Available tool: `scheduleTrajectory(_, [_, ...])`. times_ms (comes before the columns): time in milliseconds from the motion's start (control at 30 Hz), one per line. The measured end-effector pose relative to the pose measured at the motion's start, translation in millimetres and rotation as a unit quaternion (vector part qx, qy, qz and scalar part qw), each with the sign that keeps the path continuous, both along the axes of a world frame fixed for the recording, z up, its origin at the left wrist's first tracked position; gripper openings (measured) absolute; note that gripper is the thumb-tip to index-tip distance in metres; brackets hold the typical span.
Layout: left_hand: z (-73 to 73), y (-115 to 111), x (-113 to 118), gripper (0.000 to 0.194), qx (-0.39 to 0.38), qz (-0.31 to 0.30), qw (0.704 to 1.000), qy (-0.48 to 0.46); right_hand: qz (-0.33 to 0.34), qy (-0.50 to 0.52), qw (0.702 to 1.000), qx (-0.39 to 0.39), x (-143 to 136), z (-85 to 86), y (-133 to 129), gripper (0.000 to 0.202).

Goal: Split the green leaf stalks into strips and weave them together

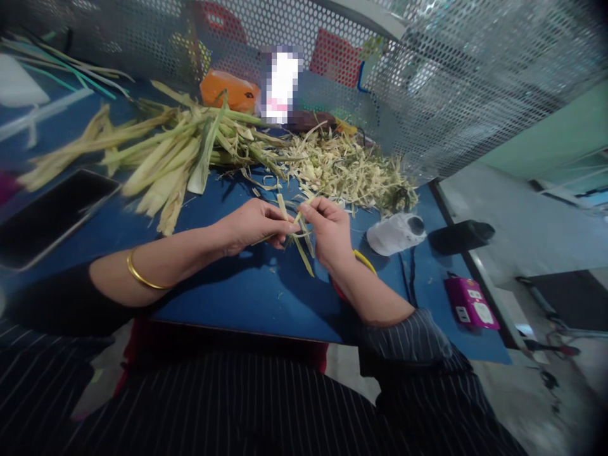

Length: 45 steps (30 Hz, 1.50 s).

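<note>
Over the middle of the blue table, my left hand [259, 223] pinches narrow pale-green husk strips [304, 255] between thumb and fingers. Close on its right, my right hand [329, 229] has its thumb and forefinger closed on the same strips, which cross between the two hands. Some strip ends hang down below the fingertips. Behind my hands lies a bundle of long dried husks [166, 152], spreading to the left. A heap of short, shredded husk pieces [349, 166] sits behind and to the right.
A black tray [54, 218] lies at the left of the blue table [237, 304]. To the right are a white spool [394, 234], a dark cylinder [462, 237] and a magenta packet [471, 303]. Yellow-handled scissors [365, 261] are partly under my right forearm. Perforated metal panels [427, 82] stand behind.
</note>
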<state>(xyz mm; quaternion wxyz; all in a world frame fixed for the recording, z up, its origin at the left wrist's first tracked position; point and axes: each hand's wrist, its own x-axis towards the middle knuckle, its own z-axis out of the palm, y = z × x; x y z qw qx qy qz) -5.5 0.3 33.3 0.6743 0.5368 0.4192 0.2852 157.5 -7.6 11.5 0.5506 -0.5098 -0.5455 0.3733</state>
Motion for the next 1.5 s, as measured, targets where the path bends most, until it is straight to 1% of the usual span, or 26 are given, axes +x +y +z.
scheduleTrajectory(33, [-1.6,0.1,0.3,0.024,-0.004,0.005,1.000,0.000,0.000,-0.028,1.000,0.010,2.4,1.9,1.0,0.021])
scheduleTrajectory(100, [-5.0,0.2,0.9,0.023,-0.006,0.006,1.000,0.006,-0.016,-0.101,0.993,0.063,6.7,6.8,2.0,0.007])
scheduleTrajectory(167, [-7.3,-0.3,1.3,0.020,0.000,-0.005,1.000,0.017,-0.013,-0.181,0.975,0.127,8.7,11.4,1.3,0.013])
scheduleTrajectory(200, [-7.8,-0.9,1.6,0.018,0.002,-0.007,1.000,0.022,0.009,-0.212,0.967,0.144,8.5,13.0,0.4,0.013])
scheduleTrajectory(267, [-7.6,-2.4,2.1,0.013,0.006,-0.005,1.000,0.030,0.064,-0.242,0.959,0.135,6.4,14.4,-2.2,0.005])
scheduleTrajectory(300, [-7.1,-3.2,2.4,0.013,0.007,-0.004,0.999,0.033,0.078,-0.242,0.960,0.117,4.9,14.3,-3.5,0.008])
scheduleTrajectory(333, [-6.4,-4.0,2.6,0.013,0.008,-0.004,0.999,0.034,0.078,-0.235,0.964,0.097,3.4,13.8,-4.8,0.012])
scheduleTrajectory(433, [-4.0,-6.1,2.9,0.019,0.030,-0.014,0.999,0.031,0.039,-0.194,0.978,0.061,0.2,11.3,-7.6,0.017])
scheduleTrajectory(533, [-2.8,-7.7,2.7,0.022,0.075,-0.032,0.996,0.044,0.014,-0.160,0.985,0.064,-1.3,8.1,-8.9,0.018])
scheduleTrajectory(633, [-3.4,-8.5,2.4,0.022,0.090,-0.041,0.993,0.061,0.001,-0.149,0.986,0.068,-2.0,6.4,-8.3,0.019])
scheduleTrajectory(733, [-3.4,-7.5,2.4,0.019,0.069,-0.025,0.996,0.041,0.011,-0.142,0.987,0.073,1.0,8.9,-4.8,0.019])
scheduleTrajectory(800, [-2.0,-5.8,2.2,0.023,0.041,-0.005,0.999,0.024,0.015,-0.119,0.990,0.071,5.7,11.6,-1.0,0.016])
scheduleTrajectory(867, [0.0,-3.4,1.7,0.029,0.016,0.019,1.000,0.014,-0.003,-0.078,0.995,0.065,11.3,13.3,3.6,0.016])
scheduleTrajectory(933, [1.8,-1.1,0.8,0.033,0.003,0.037,0.999,0.002,-0.025,-0.025,0.999,0.038,15.8,13.5,7.5,0.021])
scheduleTrajectory(967, [2.3,-0.1,0.2,0.033,0.001,0.043,0.999,-0.004,-0.025,-0.003,1.000,0.013,17.1,13.2,8.7,0.024])
scheduleTrajectory(1000, [2.5,0.6,-0.5,0.033,-0.001,0.046,0.999,-0.009,-0.013,0.016,1.000,-0.016,17.7,12.9,9.3,0.026])
scheduleTrajectory(1067, [1.6,1.5,-1.8,0.032,-0.001,0.042,0.999,-0.009,0.045,0.033,0.996,-0.071,16.7,12.7,8.5,0.029])
scheduleTrajectory(1133, [-0.6,1.9,-2.7,0.029,0.004,0.030,1.000,0.003,0.100,0.031,0.991,-0.085,14.2,13.2,5.7,0.029])
scheduleTrajectory(1167, [-1.9,2.0,-3.0,0.029,0.010,0.022,1.000,0.009,0.114,0.029,0.990,-0.079,12.8,13.5,4.1,0.029])
scheduleTrajectory(1233, [-4.3,2.0,-3.1,0.027,0.033,0.005,0.999,0.017,0.119,0.029,0.991,-0.063,10.3,13.9,1.3,0.029])
scheduleTrajectory(1400, [-4.7,0.9,-3.0,0.026,0.134,-0.019,0.989,0.063,0.069,0.054,0.995,-0.049,5.7,8.9,-0.5,0.031])
scheduleTrajectory(1500, [-3.0,-1.2,-2.4,0.029,0.163,-0.026,0.983,0.075,0.042,0.064,0.996,-0.044,3.8,2.7,0.9,0.030])
